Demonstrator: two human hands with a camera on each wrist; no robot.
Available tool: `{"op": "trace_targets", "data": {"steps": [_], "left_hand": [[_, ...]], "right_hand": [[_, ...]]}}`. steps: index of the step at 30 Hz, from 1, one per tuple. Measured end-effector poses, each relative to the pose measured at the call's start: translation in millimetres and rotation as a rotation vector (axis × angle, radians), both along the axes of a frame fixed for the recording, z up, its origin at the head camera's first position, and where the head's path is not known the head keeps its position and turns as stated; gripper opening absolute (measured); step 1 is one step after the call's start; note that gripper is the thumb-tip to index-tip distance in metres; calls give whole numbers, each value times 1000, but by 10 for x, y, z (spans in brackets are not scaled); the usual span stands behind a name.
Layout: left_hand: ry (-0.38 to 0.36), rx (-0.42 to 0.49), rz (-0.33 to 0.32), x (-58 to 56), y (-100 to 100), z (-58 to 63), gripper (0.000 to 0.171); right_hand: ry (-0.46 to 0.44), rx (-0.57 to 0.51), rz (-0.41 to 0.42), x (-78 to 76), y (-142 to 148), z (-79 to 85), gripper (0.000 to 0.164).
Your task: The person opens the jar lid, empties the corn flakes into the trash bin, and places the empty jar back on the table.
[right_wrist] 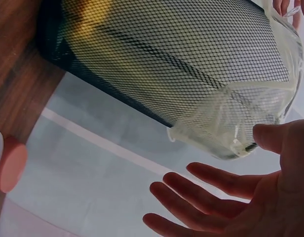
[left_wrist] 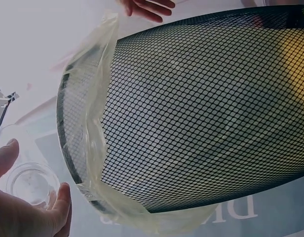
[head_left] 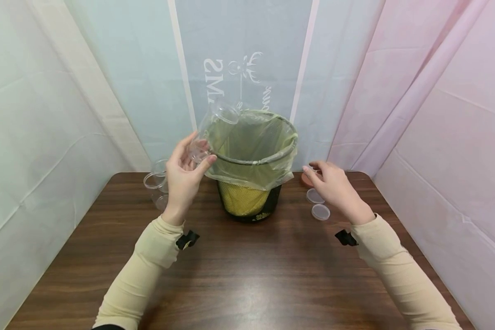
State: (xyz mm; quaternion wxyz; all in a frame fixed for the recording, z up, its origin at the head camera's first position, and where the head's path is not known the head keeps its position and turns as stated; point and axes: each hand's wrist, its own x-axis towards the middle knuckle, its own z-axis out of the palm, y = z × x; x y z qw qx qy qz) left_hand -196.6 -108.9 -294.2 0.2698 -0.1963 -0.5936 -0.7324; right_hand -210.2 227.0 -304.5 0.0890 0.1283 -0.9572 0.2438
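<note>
My left hand (head_left: 182, 176) grips a clear plastic jar (head_left: 206, 130) by its lower end. Tilted, the jar points its open mouth up and right over the left rim of a black mesh trash bin (head_left: 251, 201). A pale yellow-green bag (head_left: 255, 174) lines the bin and folds over its rim. In the left wrist view, the jar's round end (left_wrist: 31, 183) shows between thumb and fingers. To the bin's right, my right hand (head_left: 332, 183) holds nothing, and its fingers are spread in the right wrist view. It hovers near a reddish lid (head_left: 307, 180), which it partly overlaps.
More clear jars (head_left: 153, 181) stand on the brown table (head_left: 247, 270) left of the bin, behind my left wrist. Two translucent lids (head_left: 321, 211) lie to the right. Hanging fabric (head_left: 449, 151) encloses the table at the sides and back.
</note>
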Motion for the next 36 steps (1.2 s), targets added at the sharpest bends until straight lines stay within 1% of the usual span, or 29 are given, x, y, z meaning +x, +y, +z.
{"op": "trace_targets", "data": {"steps": [4,8,12,16,23,25,29,32,36], "left_hand": [[-4,27,-21,11,8,-26,58],[-10,58,-32,30,2,-61,54],[5,69,-26,44,-23,-103,53],[17,52,5,50,-61,-146,52],[43,-23,98,45,-137,-212,49],[37,-52,130,55,-157,-222,50],[5,-116,193,173,-173,-153,49],[-32,-161,252,264,-187,-110,47],[-69,-188,298,280,-229,-148,47]], "right_hand": [[7,-3,1,21,20,-88,64],[21,-13,3,45,34,-178,61],[25,-19,11,47,40,-271,60],[22,-6,18,35,45,-352,61],[41,2,18,38,48,-442,61],[38,9,19,46,49,-462,63],[15,12,39,63,51,-512,65],[31,16,76,64,53,-575,63],[76,36,124,66,56,-663,60]]}}
